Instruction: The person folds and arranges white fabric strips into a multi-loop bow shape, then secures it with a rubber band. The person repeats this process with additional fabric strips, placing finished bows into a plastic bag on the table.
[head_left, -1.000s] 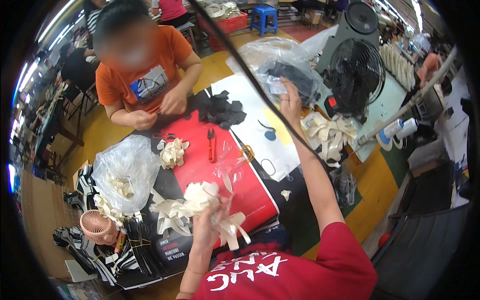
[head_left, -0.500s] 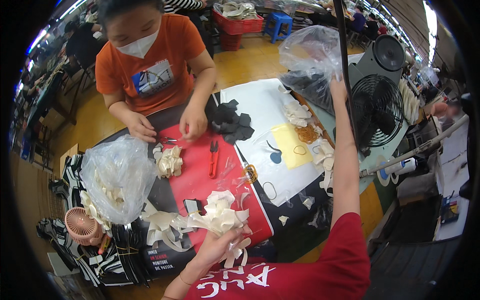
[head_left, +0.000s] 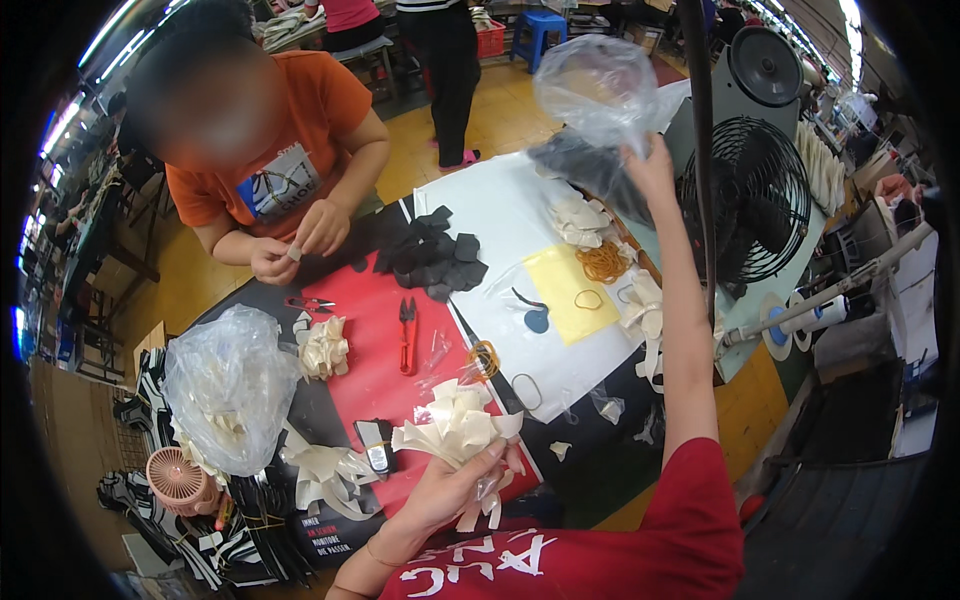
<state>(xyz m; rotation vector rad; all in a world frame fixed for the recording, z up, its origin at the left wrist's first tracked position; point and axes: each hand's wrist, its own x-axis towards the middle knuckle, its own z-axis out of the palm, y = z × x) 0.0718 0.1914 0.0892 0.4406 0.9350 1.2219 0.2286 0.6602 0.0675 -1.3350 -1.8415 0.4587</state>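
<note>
Near the lower middle, my left hand [head_left: 462, 484] is closed around a bunch of cream cut pieces [head_left: 462, 424], their ends fanning out above my fingers. Clear plastic shows below that grip, and cream strips dangle there. Far to the right, my stretched-out right hand [head_left: 650, 165] pinches the gathered end of a clear plastic bag [head_left: 600, 88], which billows up next to a fan. Dark contents in clear plastic [head_left: 590, 165] lie under it. Beside my left hand is a small black-and-white item [head_left: 376, 446] on the red sheet.
Across the table, a co-worker's hands [head_left: 298, 245] hold a small piece. Red-handled snips [head_left: 408, 338], black pieces [head_left: 440, 255], rubber bands [head_left: 603, 264] and a filled plastic bag [head_left: 230, 385] lie around. A black fan [head_left: 745, 210] and an upright pole [head_left: 697, 130] stand at right.
My right hand and the plastic bag have shifted slightly left. The co-worker's hands have left the table and come together around a small piece. My left hand keeps its bunch.
</note>
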